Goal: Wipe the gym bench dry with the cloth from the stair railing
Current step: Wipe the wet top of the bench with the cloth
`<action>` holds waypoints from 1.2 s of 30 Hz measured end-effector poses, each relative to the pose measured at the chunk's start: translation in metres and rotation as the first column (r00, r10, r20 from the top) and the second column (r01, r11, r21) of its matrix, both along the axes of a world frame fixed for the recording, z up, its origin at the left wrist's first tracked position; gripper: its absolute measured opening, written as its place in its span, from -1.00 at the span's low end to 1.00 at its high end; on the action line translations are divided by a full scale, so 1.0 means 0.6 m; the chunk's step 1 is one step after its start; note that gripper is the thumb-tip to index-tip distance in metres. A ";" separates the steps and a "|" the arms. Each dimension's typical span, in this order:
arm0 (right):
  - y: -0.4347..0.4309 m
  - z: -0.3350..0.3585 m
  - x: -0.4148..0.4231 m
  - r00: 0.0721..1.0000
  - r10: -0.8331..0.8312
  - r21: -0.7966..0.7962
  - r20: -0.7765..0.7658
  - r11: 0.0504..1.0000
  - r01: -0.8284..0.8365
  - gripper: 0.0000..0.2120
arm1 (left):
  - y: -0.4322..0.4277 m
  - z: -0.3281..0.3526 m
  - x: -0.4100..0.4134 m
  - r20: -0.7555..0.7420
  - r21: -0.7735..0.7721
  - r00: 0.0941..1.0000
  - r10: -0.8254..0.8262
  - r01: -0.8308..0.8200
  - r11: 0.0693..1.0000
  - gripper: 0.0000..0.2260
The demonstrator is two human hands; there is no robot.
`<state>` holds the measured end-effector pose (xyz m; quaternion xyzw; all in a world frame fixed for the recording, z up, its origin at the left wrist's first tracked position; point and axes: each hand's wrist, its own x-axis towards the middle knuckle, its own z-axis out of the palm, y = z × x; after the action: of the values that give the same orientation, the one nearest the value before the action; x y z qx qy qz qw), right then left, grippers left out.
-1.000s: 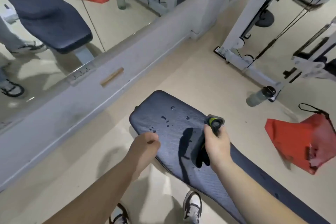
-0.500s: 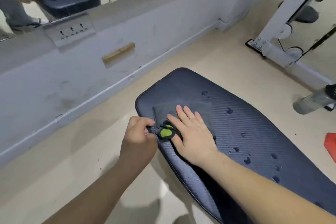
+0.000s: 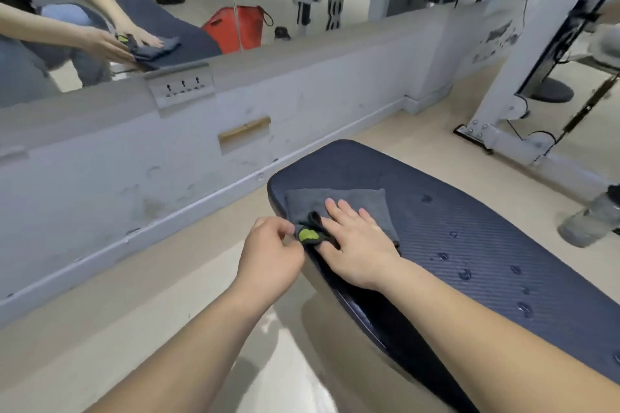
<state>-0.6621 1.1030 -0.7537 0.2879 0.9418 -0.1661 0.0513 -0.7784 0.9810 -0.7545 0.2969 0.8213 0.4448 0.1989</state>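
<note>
The dark blue gym bench (image 3: pixel 469 211) runs from the centre to the lower right, with water drops (image 3: pixel 464 275) scattered on its right part. A grey cloth (image 3: pixel 335 198) lies flat on the bench's near-left end. My right hand (image 3: pixel 360 241) rests palm down on the cloth, fingers spread. At the bench's left edge my left hand (image 3: pixel 271 251) pinches the cloth's corner, beside a black strap with a green tag (image 3: pixel 307 235).
A low grey wall (image 3: pixel 134 157) with a mirror above it runs along the left and back. A white cable machine frame (image 3: pixel 503 131) stands at the right. A grey water bottle (image 3: pixel 590 221) lies on the beige floor at the right edge.
One second ago my right hand held the rolled cloth up over the bench. The cloth now lies spread on the bench end under my flat right hand, and my left hand grips its corner.
</note>
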 end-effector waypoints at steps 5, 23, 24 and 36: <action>-0.049 0.009 0.094 0.997 0.075 0.018 0.034 0.997 -0.076 -0.42 | -0.017 0.025 0.027 -0.041 -0.032 0.998 -0.045 0.044 0.999 -0.73; 0.129 -0.013 -0.140 0.987 -0.150 0.056 0.052 0.988 0.147 -0.40 | 0.001 -0.053 -0.040 -0.258 -0.048 0.952 -0.164 0.157 0.986 -0.58; 0.130 -0.013 -0.144 0.988 -0.147 0.064 0.054 0.988 0.143 -0.40 | 0.001 -0.052 -0.043 -0.259 -0.048 0.953 -0.160 0.152 0.987 -0.59; 0.066 0.022 0.080 0.969 0.224 0.123 0.104 0.964 -0.236 -0.37 | 0.025 -0.048 -0.010 -0.368 0.004 0.901 -0.231 0.249 0.968 -0.67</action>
<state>-0.6138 1.1427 -0.7404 0.1866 0.9746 -0.0820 0.0925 -0.7843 0.9961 -0.7836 0.4780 0.7894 0.3748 0.0887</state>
